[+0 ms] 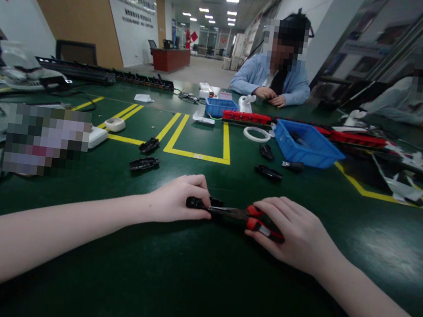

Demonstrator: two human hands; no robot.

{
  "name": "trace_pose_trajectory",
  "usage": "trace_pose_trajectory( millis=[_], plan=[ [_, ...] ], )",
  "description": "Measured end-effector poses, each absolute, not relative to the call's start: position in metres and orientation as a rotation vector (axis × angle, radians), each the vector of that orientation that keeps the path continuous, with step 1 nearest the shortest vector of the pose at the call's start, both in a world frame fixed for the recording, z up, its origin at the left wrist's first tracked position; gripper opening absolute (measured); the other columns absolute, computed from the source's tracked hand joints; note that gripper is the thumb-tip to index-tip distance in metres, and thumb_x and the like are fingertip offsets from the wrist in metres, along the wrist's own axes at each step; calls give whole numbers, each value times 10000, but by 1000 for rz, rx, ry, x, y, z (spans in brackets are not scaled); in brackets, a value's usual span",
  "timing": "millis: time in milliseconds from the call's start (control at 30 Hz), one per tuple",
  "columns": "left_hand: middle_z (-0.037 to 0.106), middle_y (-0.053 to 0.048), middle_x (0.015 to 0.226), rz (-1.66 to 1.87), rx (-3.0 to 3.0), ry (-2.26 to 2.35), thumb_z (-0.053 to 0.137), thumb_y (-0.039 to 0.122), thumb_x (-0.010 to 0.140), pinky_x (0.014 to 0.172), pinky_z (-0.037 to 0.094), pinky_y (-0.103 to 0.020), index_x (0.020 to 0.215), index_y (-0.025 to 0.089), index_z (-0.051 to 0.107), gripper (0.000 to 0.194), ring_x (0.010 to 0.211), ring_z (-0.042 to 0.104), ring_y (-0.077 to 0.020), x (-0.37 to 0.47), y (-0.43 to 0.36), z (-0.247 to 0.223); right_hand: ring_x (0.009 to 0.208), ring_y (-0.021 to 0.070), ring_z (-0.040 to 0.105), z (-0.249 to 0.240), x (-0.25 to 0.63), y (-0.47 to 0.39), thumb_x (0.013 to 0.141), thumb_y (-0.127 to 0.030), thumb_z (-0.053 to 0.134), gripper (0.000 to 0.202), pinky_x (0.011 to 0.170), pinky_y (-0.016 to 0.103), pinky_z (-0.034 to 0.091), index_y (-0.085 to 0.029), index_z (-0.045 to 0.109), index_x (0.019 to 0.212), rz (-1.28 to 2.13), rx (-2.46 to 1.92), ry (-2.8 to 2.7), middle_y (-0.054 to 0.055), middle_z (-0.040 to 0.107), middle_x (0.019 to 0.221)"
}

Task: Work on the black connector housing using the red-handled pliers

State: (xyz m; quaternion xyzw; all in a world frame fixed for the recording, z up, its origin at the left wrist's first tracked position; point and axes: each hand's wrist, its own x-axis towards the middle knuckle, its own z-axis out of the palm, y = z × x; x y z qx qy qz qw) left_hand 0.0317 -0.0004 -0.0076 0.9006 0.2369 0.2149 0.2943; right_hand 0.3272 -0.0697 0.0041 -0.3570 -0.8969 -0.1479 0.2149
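Pinched in the fingers of my left hand (181, 198) is a small black plastic part (195, 203), held low over the green table. My right hand (295, 233) grips red-and-black needle-nose pliers (252, 219) by their handles. The thin metal jaws point left and meet the black part close to my left fingertips; whether they clamp anything is too small to tell. Similar black parts lie beyond my hands: one piece (144, 164) and another (149, 145) on the left, and a long one (268, 172) and a shorter one (266, 152) on the right.
A blue bin (308, 144) with dark pieces inside stands at the right, near a white tape roll (256, 133). Behind are a smaller blue bin (220, 108) and a red strip (246, 117). Yellow tape (196, 155) marks the table (181, 278). A person (275, 79) sits opposite.
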Motion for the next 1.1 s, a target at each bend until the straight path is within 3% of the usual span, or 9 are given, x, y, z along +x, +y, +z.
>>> trace_pose_trajectory(
  millis=[1100],
  plan=[
    [563,-30,998,605,2400,608,731,266,904,811,476,-326,908,170,707,99,907,586,-179,32,0,-10,867,244,693,3,333,-66,932,-401,620,339,745,374,585,-117,624,1115,-452,-953,-2505,136,726,1005]
  ],
)
